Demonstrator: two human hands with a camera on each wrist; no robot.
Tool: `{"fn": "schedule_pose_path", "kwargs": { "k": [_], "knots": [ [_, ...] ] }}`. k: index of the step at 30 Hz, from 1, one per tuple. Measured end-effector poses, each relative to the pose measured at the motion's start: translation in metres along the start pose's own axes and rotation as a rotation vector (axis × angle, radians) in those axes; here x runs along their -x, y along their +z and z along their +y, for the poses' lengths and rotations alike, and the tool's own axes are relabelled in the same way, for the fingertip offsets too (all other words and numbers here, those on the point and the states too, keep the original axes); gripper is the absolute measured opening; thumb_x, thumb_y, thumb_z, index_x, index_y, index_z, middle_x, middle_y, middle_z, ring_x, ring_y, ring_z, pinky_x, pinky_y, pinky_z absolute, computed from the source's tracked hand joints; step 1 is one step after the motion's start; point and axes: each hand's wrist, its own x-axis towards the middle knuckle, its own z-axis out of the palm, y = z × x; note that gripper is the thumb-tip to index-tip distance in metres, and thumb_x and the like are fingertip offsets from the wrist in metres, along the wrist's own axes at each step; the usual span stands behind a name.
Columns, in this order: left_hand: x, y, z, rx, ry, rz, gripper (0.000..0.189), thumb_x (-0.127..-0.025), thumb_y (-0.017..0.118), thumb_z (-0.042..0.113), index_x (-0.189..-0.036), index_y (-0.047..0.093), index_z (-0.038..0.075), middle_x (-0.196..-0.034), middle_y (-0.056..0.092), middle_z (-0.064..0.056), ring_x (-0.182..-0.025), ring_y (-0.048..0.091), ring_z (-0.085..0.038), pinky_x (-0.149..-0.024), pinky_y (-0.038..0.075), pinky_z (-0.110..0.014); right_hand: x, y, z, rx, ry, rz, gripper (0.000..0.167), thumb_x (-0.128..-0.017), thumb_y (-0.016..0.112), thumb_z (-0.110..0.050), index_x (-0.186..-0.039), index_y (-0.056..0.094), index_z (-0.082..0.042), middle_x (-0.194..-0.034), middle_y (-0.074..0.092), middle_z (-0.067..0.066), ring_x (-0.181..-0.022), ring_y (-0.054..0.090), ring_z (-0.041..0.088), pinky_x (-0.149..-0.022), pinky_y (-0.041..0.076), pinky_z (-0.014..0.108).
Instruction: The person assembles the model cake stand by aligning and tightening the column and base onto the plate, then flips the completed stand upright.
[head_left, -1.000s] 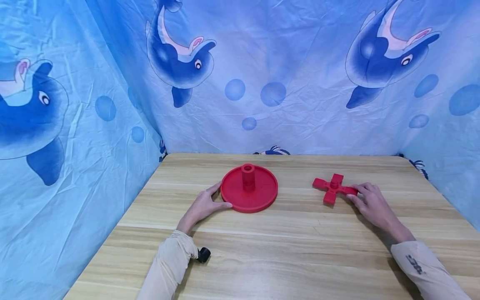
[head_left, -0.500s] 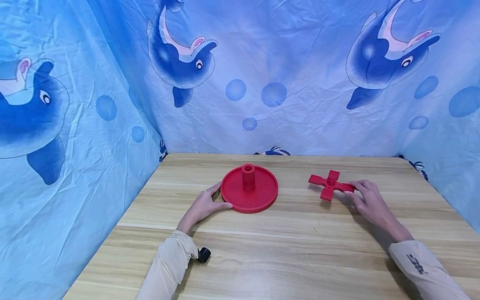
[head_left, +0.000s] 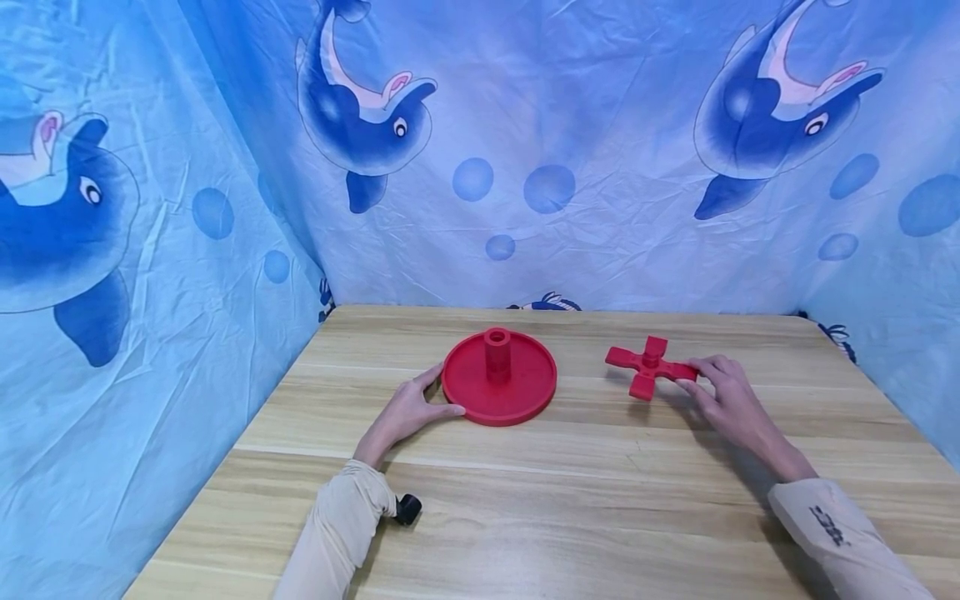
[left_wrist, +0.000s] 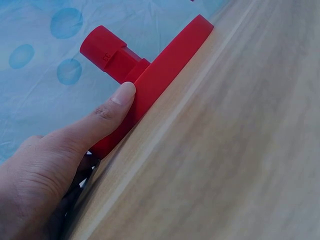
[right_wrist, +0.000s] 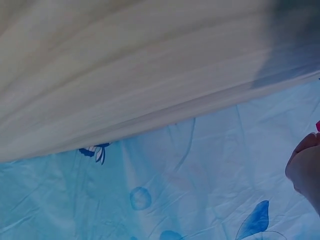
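Observation:
A round red base (head_left: 528,387) with a low rim lies flat on the table, and a hollow red post (head_left: 497,354) rises from its middle. My left hand (head_left: 405,412) holds the base at its left edge, thumb on the near rim and fingers at the far side. In the left wrist view the thumb (left_wrist: 112,107) presses the side of the base (left_wrist: 165,70). My right hand (head_left: 731,404) pinches one arm of a red four-armed cross piece (head_left: 649,363) with a short round stub on top. The cross is held above the table, right of the base.
The wooden table (head_left: 525,517) carries these pieces. A blue dolphin-print curtain (head_left: 600,250) stands behind and at both sides. A small black device (head_left: 407,510) sits at the left cuff.
My right hand has lifted the cross piece slightly and carried it left, toward the base. The left hand and the base have stayed in place.

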Motion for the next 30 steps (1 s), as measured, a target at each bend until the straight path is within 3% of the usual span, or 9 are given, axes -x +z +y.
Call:
{"fn": "schedule_pose_path", "kwargs": {
  "k": [30],
  "knots": [
    [0.0, -0.001, -0.001, 0.0, 0.007, 0.001, 0.102, -0.078, 0.088, 0.056, -0.16, 0.042, 0.017, -0.158, 0.047, -0.005, -0.147, 0.039, -0.027, -0.118, 0.035, -0.05, -0.019, 0.023, -0.031, -0.095, -0.125, 0.044, 0.03, -0.089, 0.078, 0.003, -0.116, 0.069, 0.012, -0.102, 0.062, 0.022, -0.099, 0.052, 0.04, -0.077, 0.04, 0.047]
  ]
}}
